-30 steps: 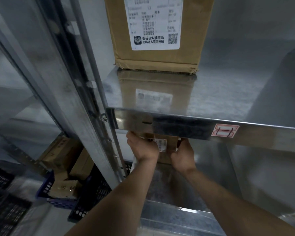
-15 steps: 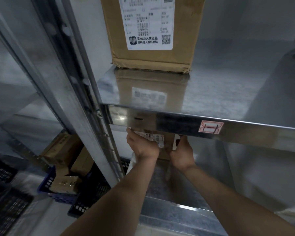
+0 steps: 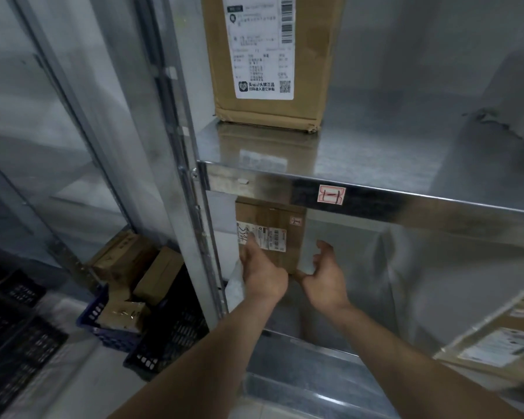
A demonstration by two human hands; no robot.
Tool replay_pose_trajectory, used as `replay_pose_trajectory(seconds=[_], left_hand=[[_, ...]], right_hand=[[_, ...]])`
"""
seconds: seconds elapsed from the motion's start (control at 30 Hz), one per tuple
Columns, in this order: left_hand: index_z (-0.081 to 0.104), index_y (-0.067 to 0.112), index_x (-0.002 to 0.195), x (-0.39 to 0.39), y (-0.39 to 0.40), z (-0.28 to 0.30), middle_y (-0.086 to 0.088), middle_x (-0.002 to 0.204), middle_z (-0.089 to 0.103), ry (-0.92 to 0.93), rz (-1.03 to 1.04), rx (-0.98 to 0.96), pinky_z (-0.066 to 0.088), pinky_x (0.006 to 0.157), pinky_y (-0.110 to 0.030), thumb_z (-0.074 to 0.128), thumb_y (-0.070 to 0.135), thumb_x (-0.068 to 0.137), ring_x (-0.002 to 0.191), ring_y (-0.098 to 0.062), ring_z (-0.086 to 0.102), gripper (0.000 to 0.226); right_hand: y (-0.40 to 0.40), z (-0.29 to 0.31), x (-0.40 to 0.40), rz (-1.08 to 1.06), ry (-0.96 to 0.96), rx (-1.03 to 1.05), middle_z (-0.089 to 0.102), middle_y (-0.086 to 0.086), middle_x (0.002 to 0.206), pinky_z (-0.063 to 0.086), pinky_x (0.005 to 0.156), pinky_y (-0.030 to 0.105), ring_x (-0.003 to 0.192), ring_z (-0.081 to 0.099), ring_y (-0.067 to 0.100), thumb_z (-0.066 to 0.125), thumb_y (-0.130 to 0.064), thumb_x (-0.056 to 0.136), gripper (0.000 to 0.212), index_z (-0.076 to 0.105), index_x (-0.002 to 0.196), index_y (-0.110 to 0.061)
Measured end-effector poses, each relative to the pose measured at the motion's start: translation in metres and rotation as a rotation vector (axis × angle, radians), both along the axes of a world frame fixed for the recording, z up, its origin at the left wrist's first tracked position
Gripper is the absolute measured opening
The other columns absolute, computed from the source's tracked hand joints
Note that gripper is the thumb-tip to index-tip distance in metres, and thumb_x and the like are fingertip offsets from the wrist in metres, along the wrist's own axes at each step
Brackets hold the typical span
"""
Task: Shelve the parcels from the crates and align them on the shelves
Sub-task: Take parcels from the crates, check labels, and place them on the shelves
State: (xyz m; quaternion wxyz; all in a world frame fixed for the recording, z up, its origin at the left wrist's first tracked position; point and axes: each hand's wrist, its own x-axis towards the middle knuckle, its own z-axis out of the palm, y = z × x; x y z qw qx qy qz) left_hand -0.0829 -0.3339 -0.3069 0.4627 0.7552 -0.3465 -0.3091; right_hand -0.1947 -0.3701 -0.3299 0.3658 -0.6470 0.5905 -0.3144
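Head view only, wide-angle, looking down + fwd into the steel rack.

Risks first. The small parcel stands upright on the lower shelf, far back at its left end, close to the upright post. It's tall for its footprint, so a push high on the face could tip it backward. A white soft bag sits squeezed between parcel and post, low left; it could wedge the box crooked and spoil alignment w/ the shelf edge. The top shelf lip hangs just above the parcel and both wrists work under it, so lifting up risks a knock. Judgement only, nothing shows it slipping.

Hands. Left hand: fingers reach up the parcel's front-left, tips on the white label; they look fairly straight, more pressing than gripping, though the fingertips blur so can't be certain. Right hand: spread wide, fingers loosely curved and apart, near the parcel's right bottom corner; the thumb side seems to touch that corner, the rest is clear of the box and holds nothing. Hands are apart, one each side of the parcel.

Other parcels: big box upright on the top shelf, far left. More boxes in the blue crate on the floor, left of the rack, black crates beside it. Another labelled box at near right edge.
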Motion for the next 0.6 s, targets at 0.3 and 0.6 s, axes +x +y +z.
replay_pose_trajectory(seconds=[0.3,0.6], left_hand=[[0.037,0.037,0.123,0.014,0.059,-0.009,0.019,0.105,0.052,-0.028,-0.307,0.07,0.044,0.087,-0.021,0.071,0.005,0.085,0.102,-0.007,0.054,0.06],[0.043,0.029,0.14,0.067,0.136,-0.009,-0.002,0.115,0.058,0.024,-0.48,0.087,0.05,0.097,-0.027,0.078,0.012,0.08,0.112,-0.019,0.059,0.072]], right_hand=[[0.057,-0.004,-0.014,0.039,-0.001,0.023,0.057,0.013,0.135,0.042,0.1,0.028,0.127,0.054,0.026,0.078,-0.012,0.083,0.082,0.033,0.151,-0.017],[0.134,-0.01,0.015,0.004,0.089,-0.049,0.063,0.005,0.119,0.038,0.084,0.015,0.113,0.063,0.027,0.08,-0.005,0.075,0.085,0.04,0.148,-0.017]])
